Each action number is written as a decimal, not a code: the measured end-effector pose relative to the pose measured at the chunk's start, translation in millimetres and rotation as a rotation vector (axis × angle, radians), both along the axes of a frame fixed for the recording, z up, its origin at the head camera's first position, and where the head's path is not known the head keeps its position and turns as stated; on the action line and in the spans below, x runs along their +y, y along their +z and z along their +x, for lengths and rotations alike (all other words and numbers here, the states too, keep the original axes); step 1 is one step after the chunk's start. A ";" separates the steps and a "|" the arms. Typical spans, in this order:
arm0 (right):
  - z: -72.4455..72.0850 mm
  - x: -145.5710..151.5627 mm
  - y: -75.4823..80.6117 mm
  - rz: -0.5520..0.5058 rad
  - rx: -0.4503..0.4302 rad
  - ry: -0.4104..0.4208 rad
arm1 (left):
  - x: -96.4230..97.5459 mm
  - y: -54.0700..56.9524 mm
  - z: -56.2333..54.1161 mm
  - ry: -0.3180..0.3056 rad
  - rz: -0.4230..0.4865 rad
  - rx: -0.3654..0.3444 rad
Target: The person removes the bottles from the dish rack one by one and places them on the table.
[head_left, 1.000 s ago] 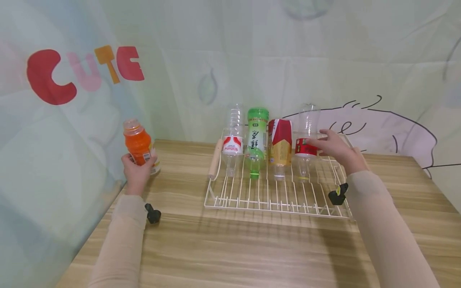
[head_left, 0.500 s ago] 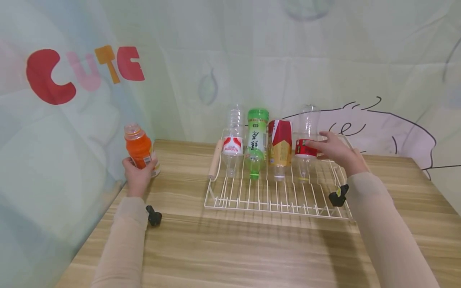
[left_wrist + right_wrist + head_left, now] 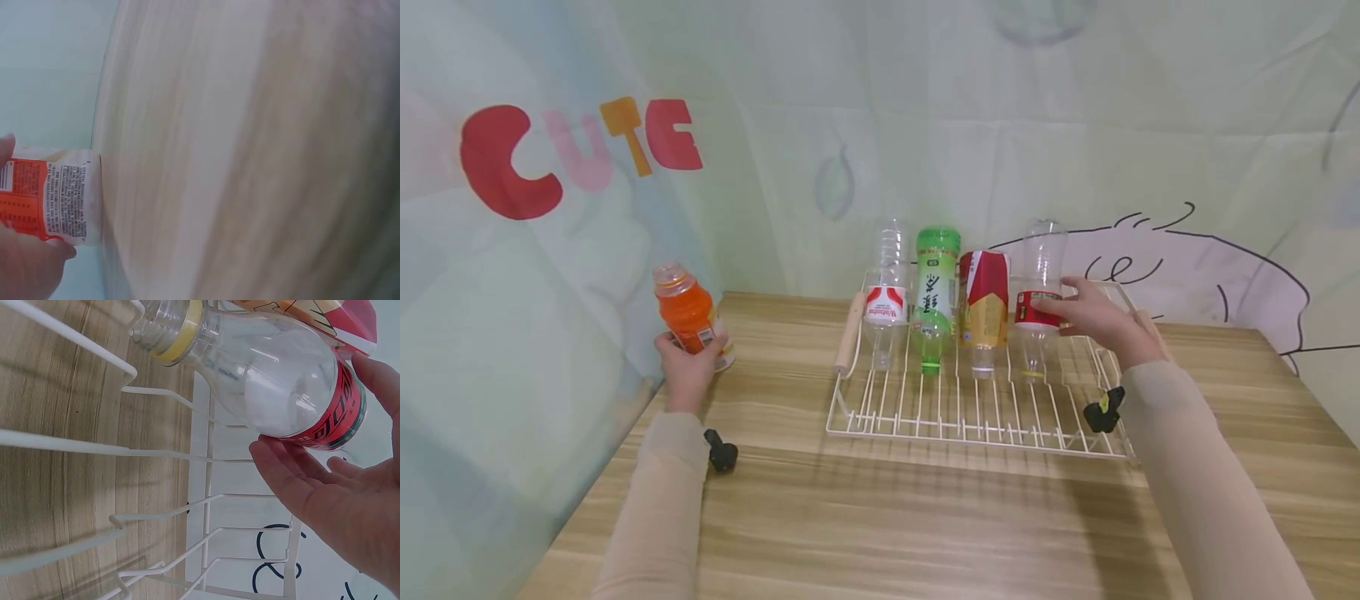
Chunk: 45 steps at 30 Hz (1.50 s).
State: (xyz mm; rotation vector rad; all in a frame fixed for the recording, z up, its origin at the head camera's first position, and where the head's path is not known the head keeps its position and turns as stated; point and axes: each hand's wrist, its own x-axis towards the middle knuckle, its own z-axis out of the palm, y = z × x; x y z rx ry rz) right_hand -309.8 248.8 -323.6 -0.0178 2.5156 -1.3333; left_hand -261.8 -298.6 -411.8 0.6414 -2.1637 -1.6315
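Left hand: the left hand [image 3: 687, 367] has its fingers curled round the lower part of an orange drink bottle [image 3: 687, 312], holding it upright above the left edge of the bench [image 3: 925, 517]; the left wrist view shows the fingers on its printed label.
Orange drink bottle: full of orange liquid, cap on.
Right hand: the right hand [image 3: 1093, 317] lies with fingers spread and nearly straight against the red label of a clear bottle [image 3: 1037, 292]; the fingertips [image 3: 275, 459] touch it without wrapping round.
Clear bottle: it looks empty, lying neck-down at the right end of the row in a white wire rack [image 3: 970, 408], with a yellow ring at its neck.
Rack contents: to its left, in order, a red and gold bottle [image 3: 984, 300], a green bottle [image 3: 936, 292] and another clear bottle with a red label [image 3: 886, 292], all sloping neck towards the viewer.
Backdrop: a pale cloth with the letters CUTE [image 3: 580, 150].
Change from a second ago: the orange drink bottle is tilted slightly further left; the right hand remains on the same bottle, and the row in the rack is unchanged.
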 end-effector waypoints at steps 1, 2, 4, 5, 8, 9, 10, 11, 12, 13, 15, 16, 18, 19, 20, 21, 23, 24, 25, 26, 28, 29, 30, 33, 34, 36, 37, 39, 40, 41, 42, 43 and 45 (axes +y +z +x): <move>0.1 0.0 -0.3 -0.001 0.001 0.002 | 0.0 0.4 0.3 0.000 0.002 -0.001; 0.3 -0.1 -0.4 0.001 0.002 0.005 | -0.2 0.4 0.0 -0.001 0.005 -0.001; 0.8 -0.2 -0.3 0.004 0.004 0.010 | -0.5 0.9 0.0 -0.003 0.011 -0.002; 1.2 -0.3 -0.1 0.007 0.006 0.013 | -0.4 1.3 0.3 -0.005 0.014 -0.003; 2.9 -1.0 1.1 0.009 0.005 0.018 | -0.3 2.6 1.1 -0.015 0.019 -0.008; 3.3 -1.3 1.5 0.009 0.004 0.017 | 0.0 3.0 1.7 -0.017 0.020 -0.010; 3.9 -1.5 2.0 0.008 0.004 0.017 | 0.1 3.2 1.9 -0.020 0.021 -0.013; 4.2 -1.8 2.3 0.005 0.005 0.018 | 0.3 3.5 2.5 -0.022 0.020 -0.014; 4.4 -2.0 2.5 0.003 0.004 0.018 | 0.3 3.6 3.1 -0.023 0.020 -0.014; 4.6 -2.1 2.6 0.000 0.004 0.017 | 0.2 3.7 3.5 -0.023 0.019 -0.013; 4.9 -2.7 2.8 -0.007 0.003 0.020 | -0.3 3.8 3.7 -0.025 0.016 -0.006; 5.0 -2.6 2.6 -0.008 0.003 0.020 | -0.6 4.2 4.0 -0.027 0.016 -0.004; 5.1 -2.2 2.4 -0.007 0.007 0.018 | -1.3 5.5 4.1 -0.029 0.012 0.001; 5.2 -1.9 2.5 -0.008 0.011 0.018 | -1.7 6.5 3.7 -0.029 0.006 0.006; 5.4 -1.4 2.8 -0.004 0.017 0.016 | -1.7 8.1 3.6 -0.029 0.005 0.014; 5.8 -0.6 3.5 -0.004 0.026 0.017 | -1.9 9.8 3.4 -0.028 0.002 0.019; 6.7 1.7 5.3 0.000 0.047 0.021 | -1.9 13.8 3.6 -0.021 -0.003 0.033; 7.6 2.8 6.5 0.010 0.052 0.023 | -1.7 16.1 3.6 -0.016 -0.004 0.040; 8.3 4.1 7.7 0.025 0.060 0.022 | -1.8 18.3 3.5 -0.012 -0.006 0.043; 8.9 5.4 8.8 0.039 0.065 0.020 | -1.8 20.7 4.1 -0.005 -0.006 0.046; 9.6 8.3 10.7 0.038 0.066 0.017 | -2.2 25.2 5.1 0.009 -0.005 0.046; 9.7 9.6 11.6 0.037 0.065 0.013 | -2.9 27.3 5.3 0.015 -0.007 0.044; 9.5 10.8 12.5 0.033 0.063 0.006 | -3.2 29.5 5.8 0.023 -0.009 0.044; 9.2 15.7 15.7 -0.006 0.061 -0.008 | -3.7 35.7 6.8 0.038 -0.015 0.055; 9.6 16.9 17.2 -0.010 0.062 -0.011 | -3.8 38.0 7.7 0.042 -0.018 0.060; 10.8 19.4 20.5 -0.015 0.076 -0.015 | -3.9 42.4 9.3 0.042 -0.030 0.068; 12.0 20.3 22.7 -0.014 0.081 -0.014 | -3.8 44.7 10.2 0.038 -0.037 0.072; 14.3 22.0 26.9 -0.019 0.097 -0.010 | -3.3 49.4 12.6 0.025 -0.055 0.073; 15.6 22.6 29.0 -0.024 0.104 -0.008 | -2.8 51.8 13.9 0.017 -0.064 0.079; 16.7 23.4 30.9 -0.026 0.109 -0.005 | -2.1 54.2 15.3 0.010 -0.077 0.082; 17.9 23.9 32.7 -0.029 0.111 -0.006 | -1.4 56.7 16.8 0.003 -0.091 0.086; 19.1 24.1 34.7 -0.031 0.113 -0.008 | -0.6 59.3 18.4 -0.002 -0.105 0.088; 21.1 24.6 37.9 -0.047 0.115 -0.012 | 1.2 65.1 21.4 -0.007 -0.131 0.101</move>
